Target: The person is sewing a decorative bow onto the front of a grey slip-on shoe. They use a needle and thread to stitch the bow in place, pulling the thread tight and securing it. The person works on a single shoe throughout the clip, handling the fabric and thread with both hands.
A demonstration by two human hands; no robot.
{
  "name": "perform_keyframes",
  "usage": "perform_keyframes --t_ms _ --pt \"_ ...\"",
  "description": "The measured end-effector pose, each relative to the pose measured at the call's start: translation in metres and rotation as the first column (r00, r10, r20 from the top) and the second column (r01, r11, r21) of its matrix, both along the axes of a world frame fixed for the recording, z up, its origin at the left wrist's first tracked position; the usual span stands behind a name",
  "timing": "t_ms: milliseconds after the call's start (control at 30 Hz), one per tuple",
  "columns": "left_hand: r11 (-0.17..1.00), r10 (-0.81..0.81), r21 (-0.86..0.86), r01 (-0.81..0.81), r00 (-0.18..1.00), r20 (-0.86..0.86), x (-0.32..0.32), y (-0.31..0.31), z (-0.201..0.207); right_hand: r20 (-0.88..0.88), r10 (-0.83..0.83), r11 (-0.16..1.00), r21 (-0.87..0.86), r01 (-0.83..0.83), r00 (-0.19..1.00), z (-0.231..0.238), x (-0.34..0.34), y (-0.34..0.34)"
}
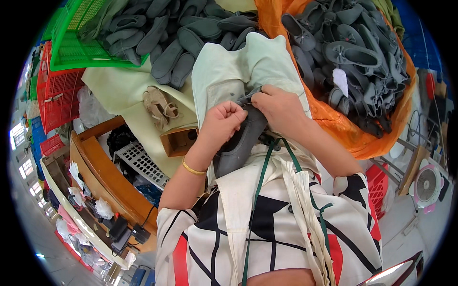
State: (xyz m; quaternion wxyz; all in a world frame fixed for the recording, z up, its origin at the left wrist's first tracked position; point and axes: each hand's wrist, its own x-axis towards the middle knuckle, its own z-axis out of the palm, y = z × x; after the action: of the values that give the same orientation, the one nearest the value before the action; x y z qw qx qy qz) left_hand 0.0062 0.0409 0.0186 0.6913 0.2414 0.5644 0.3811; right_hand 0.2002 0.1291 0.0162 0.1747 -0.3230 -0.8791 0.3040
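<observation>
A dark grey flat shoe (241,142) lies over my lap, its toe pointing toward my body. My right hand (279,107) is closed on the shoe's far edge, where a bit of grey material shows at the fingertips. Just left of it, my left hand (222,125) is held in a pinch above the shoe opening. Whatever is between those fingers is too small to make out. Beneath both hands, a pale cloth (217,71) covers my legs.
Grey shoes (191,28) are heaped ahead, beside a green basket (71,62). An orange sack (329,131) at the right holds more grey shoes (353,52). Beige sandals (160,105) and a small cardboard box (177,143) lie to the left, near a wooden drawer (114,186). A fan (426,187) stands far right.
</observation>
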Motion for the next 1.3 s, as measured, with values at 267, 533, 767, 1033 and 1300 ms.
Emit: perform_keyframes --t_ms 267,533,767,1033,1300 --pt "0.997 0.068 -0.015 -0.07 0.992 -0.109 0.0 0.005 -0.01 -0.076 0.007 0.999 -0.048 -0.01 0.997 -0.008 -0.004 0.0" --pt "0.856 0.118 0.43 0.286 0.702 -0.702 0.02 -0.004 -0.009 -0.473 -0.332 0.839 -0.544 0.026 0.816 -0.03 -0.007 -0.005" --pt "0.862 0.05 0.377 0.338 0.684 -0.728 0.015 0.004 -0.007 -0.464 -0.852 0.428 -0.884 -0.189 0.243 -0.002 0.141 0.068" --pt "0.827 0.048 0.431 0.361 0.718 -0.694 0.012 0.007 -0.016 -0.5 -0.748 0.334 -0.852 0.403 -0.437 -0.006 0.354 0.113" --pt "0.668 0.21 0.462 0.584 0.447 -0.869 0.01 0.014 -0.009 -0.479 -0.753 0.322 -0.867 0.381 -0.452 -0.001 0.348 0.109"
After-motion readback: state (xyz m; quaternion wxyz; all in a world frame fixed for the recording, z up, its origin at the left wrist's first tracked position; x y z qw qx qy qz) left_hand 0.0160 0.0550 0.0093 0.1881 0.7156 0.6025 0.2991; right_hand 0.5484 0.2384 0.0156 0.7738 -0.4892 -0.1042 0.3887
